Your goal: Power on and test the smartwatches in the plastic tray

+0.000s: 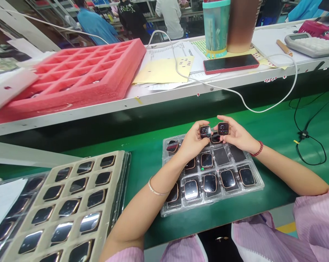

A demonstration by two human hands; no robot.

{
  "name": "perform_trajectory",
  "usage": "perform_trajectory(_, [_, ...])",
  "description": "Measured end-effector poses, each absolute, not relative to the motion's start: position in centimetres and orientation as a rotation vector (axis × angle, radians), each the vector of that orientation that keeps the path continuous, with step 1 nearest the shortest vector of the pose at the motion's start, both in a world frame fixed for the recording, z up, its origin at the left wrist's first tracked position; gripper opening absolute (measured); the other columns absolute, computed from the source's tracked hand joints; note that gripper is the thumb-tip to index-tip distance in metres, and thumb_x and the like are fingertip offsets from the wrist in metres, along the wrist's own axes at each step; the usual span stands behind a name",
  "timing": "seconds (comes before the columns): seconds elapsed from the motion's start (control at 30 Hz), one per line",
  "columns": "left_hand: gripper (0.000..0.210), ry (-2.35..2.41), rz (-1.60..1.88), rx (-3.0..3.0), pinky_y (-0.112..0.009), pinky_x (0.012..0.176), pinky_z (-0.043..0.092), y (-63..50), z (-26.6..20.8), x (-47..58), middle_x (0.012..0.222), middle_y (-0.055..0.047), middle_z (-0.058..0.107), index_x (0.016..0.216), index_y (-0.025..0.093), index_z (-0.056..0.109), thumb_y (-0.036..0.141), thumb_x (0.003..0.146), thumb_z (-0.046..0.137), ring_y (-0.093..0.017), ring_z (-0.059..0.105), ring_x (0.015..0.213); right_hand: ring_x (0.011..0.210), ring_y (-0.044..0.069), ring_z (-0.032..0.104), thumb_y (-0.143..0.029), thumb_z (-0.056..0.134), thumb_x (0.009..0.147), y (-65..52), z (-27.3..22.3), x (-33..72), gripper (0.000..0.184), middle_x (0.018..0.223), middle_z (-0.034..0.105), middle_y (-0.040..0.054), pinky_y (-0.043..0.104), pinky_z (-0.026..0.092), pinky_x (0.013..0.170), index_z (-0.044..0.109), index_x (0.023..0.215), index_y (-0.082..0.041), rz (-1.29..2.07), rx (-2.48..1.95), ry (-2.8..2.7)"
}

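Over the far row of the clear plastic tray (212,202), one square watch face (205,131) is in the left hand (193,140), whose thumb and fingers are closed on its edges. Just right of it, also over the tray's far row, a second watch face (223,128) is in the right hand (239,136), gripped between the thumb and fingers, which are curled only partway. Both dark glasses show small pale marks. A third watch face (215,137) shows just below these two; whether either hand touches it I cannot tell. On the tray itself, the near row is filled with more watch faces, and a tilted watch face (172,146) lies at the far left corner. Two middle-row pockets on the tray's right side show flat dark squares.

Under the tray is a green tabletop (276,196). Left of the tray, a beige foam tray (119,162) holds rows of gold-edged watch faces. Beyond the tray runs a white shelf (99,107), with a pink foam grid (117,87), yellow paper (164,71), a phone (231,64), a teal cup (216,31) and a calculator (311,44). Farthest beyond the tray are several people, one in a blue top (97,25).
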State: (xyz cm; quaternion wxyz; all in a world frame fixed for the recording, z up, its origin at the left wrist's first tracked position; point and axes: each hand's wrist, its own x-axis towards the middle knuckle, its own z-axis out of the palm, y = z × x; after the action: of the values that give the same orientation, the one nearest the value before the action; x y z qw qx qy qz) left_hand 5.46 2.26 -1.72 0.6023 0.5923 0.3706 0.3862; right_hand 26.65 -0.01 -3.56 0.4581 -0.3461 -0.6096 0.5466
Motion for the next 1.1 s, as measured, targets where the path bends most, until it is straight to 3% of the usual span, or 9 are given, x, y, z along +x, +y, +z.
perform_trajectory(0.23, [0.065, 0.772, 0.844, 1.176, -0.021, 0.056, 0.046, 2.0, -0.8, 5.5, 0.094, -0.003, 0.070, 0.122, 0.018, 0.052, 0.014, 0.064, 0.082, -0.012, 0.068, 0.067, 0.075, 0.013, 0.073, -0.015, 0.079, 0.078, 0.1, -3.6, 26.6, 0.064, 0.116, 0.071, 0.0069, 0.025, 0.062, 0.069, 0.053, 0.136, -0.023, 1.463, -0.857, -1.304])
perform_trajectory(0.33, [0.059, 0.715, 0.818, 1.013, -0.018, 0.048, 0.043, 2.3, -0.2, 5.3, 0.084, -0.002, 0.072, 0.118, 0.014, 0.058, 0.024, 0.066, 0.085, -0.011, 0.066, 0.057, 0.070, 0.014, 0.075, -0.028, 0.079, 0.081, 0.4, -2.9, 26.9, 0.048, 0.105, 0.077, 0.0080, 0.022, 0.063, 0.063, 0.061, 0.125, -0.018, 1.629, -0.834, -1.085])
perform_trajectory(0.43, [0.039, 0.732, 0.800, 0.773, -0.016, 0.045, 0.044, 2.9, 0.3, 5.0, 0.075, -0.005, 0.073, 0.107, 0.010, 0.064, 0.041, 0.085, 0.072, -0.010, 0.065, 0.053, 0.070, 0.017, 0.077, -0.050, 0.057, 0.096, 0.9, -2.2, 27.4, 0.043, 0.096, 0.080, 0.0120, 0.023, 0.063, 0.058, 0.067, 0.113, -0.012, 1.838, -0.763, -0.867])
perform_trajectory(0.57, [0.055, 0.783, 0.720, 0.551, -0.017, 0.045, 0.047, 3.6, 0.9, 4.9, 0.071, -0.010, 0.073, 0.105, 0.005, 0.067, 0.051, 0.103, 0.036, -0.010, 0.065, 0.051, 0.066, 0.018, 0.077, -0.056, 0.026, 0.104, 1.4, -1.7, 27.9, 0.064, 0.091, 0.080, 0.0150, 0.024, 0.063, 0.055, 0.068, 0.108, -0.008, 1.956, -0.745, -0.706])
perform_trajectory(0.7, [0.056, 0.785, 0.700, 0.542, -0.018, 0.046, 0.049, 3.7, 0.7, 4.9, 0.072, -0.010, 0.074, 0.105, 0.006, 0.067, 0.052, 0.104, 0.035, -0.011, 0.065, 0.052, 0.067, 0.017, 0.077, -0.058, 0.038, 0.101, 1.3, -1.9, 27.9, 0.057, 0.092, 0.080, 0.0137, 0.024, 0.064, 0.057, 0.066, 0.109, -0.010, 1.944, -0.726, -0.770])
perform_trajectory(0.77, [0.037, 0.786, 0.736, 0.623, -0.017, 0.049, 0.050, 3.5, 0.3, 5.0, 0.081, -0.010, 0.076, 0.106, 0.008, 0.065, 0.043, 0.099, 0.053, -0.011, 0.068, 0.058, 0.070, 0.016, 0.077, -0.050, 0.060, 0.093, 1.2, -2.2, 27.7, 0.043, 0.097, 0.079, 0.0110, 0.022, 0.064, 0.058, 0.063, 0.115, -0.013, 1.903, -0.716, -0.874])
perform_trajectory(0.83, [0.032, 0.781, 0.773, 0.766, -0.016, 0.053, 0.051, 3.2, -0.2, 5.1, 0.092, -0.008, 0.077, 0.113, 0.012, 0.062, 0.025, 0.086, 0.071, -0.012, 0.072, 0.067, 0.073, 0.014, 0.076, -0.031, 0.077, 0.082, 0.9, -2.5, 27.4, 0.047, 0.103, 0.078, 0.0068, 0.020, 0.063, 0.060, 0.057, 0.123, -0.018, 1.836, -0.736, -0.998])
perform_trajectory(0.93, [0.061, 0.778, 0.799, 1.025, -0.018, 0.057, 0.051, 2.7, -0.7, 5.2, 0.103, -0.007, 0.074, 0.126, 0.016, 0.055, 0.008, 0.069, 0.075, -0.015, 0.073, 0.077, 0.075, 0.012, 0.074, -0.012, 0.077, 0.075, 0.4, -2.9, 26.8, 0.061, 0.106, 0.074, 0.0033, 0.020, 0.063, 0.060, 0.052, 0.129, -0.022, 1.676, -0.805, -1.184])
perform_trajectory(1.1, [0.062, 0.814, 0.806, 1.305, -0.021, 0.060, 0.051, 2.0, -0.6, 5.2, 0.112, -0.009, 0.071, 0.129, 0.018, 0.055, 0.007, 0.069, 0.066, -0.016, 0.072, 0.082, 0.068, 0.011, 0.065, -0.010, 0.069, 0.076, -0.3, -3.1, 26.0, 0.046, 0.099, 0.069, 0.0021, 0.022, 0.058, 0.055, 0.056, 0.119, -0.021, 1.387, -0.911, -1.442])
